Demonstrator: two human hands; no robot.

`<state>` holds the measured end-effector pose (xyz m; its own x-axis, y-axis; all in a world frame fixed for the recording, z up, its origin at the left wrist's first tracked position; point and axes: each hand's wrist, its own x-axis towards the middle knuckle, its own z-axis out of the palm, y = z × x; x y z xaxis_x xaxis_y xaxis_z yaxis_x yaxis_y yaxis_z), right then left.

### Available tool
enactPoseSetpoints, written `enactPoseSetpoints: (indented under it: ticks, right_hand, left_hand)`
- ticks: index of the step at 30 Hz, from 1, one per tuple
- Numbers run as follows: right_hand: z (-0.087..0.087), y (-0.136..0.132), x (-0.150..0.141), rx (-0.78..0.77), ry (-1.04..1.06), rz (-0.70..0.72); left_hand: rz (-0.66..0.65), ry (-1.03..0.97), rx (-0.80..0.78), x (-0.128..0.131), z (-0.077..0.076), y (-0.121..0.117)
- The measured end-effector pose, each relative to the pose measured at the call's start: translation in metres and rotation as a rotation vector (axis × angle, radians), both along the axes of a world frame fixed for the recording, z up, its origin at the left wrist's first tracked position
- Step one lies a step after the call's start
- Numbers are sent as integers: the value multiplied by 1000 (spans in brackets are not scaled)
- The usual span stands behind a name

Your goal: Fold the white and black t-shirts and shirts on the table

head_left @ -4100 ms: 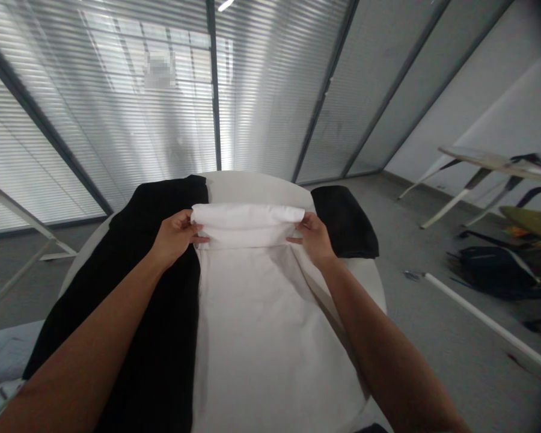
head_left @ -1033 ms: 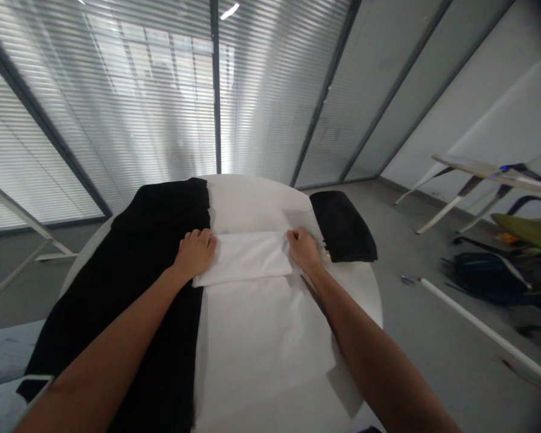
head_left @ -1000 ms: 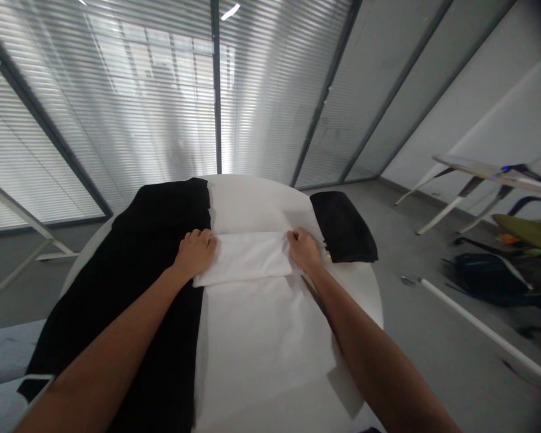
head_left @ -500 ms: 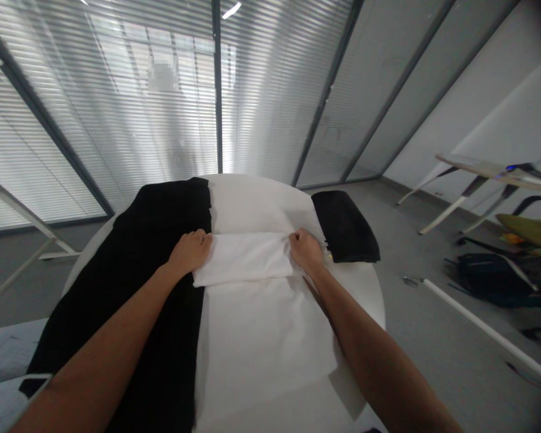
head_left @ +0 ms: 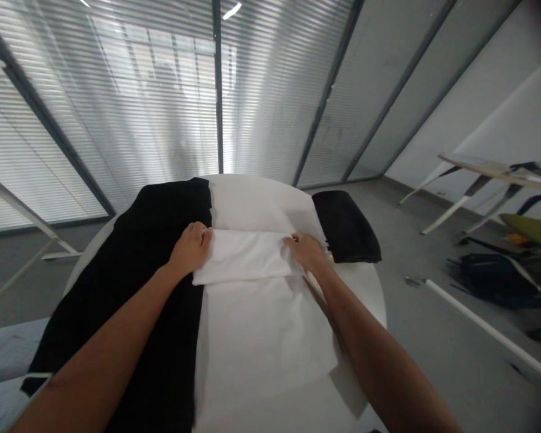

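In the head view, a folded white cloth [head_left: 238,258] is seen near the middle of a round white table [head_left: 360,294], with a flat white cloth [head_left: 264,343] spread out at 6 o'clock from it. The left hand [head_left: 190,249] is laid on its 9 o'clock end and the right hand [head_left: 304,251] on its 3 o'clock end, with fingers bent, but it cannot be told if the cloth is gripped or just pressed. A long black cloth [head_left: 155,288] is lying at 9 o'clock, and a small folded black cloth [head_left: 346,227] is lying at 2 o'clock.
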<state>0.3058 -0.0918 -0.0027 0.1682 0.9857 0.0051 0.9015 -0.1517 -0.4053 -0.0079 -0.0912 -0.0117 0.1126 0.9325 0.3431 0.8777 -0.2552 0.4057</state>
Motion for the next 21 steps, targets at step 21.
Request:
enactPoseSetpoints:
  ticks: [21]
  right_hand:
    - [-6, 2, 2, 81, 219, 264]
  left_hand:
    - [124, -168, 208, -13, 4, 5]
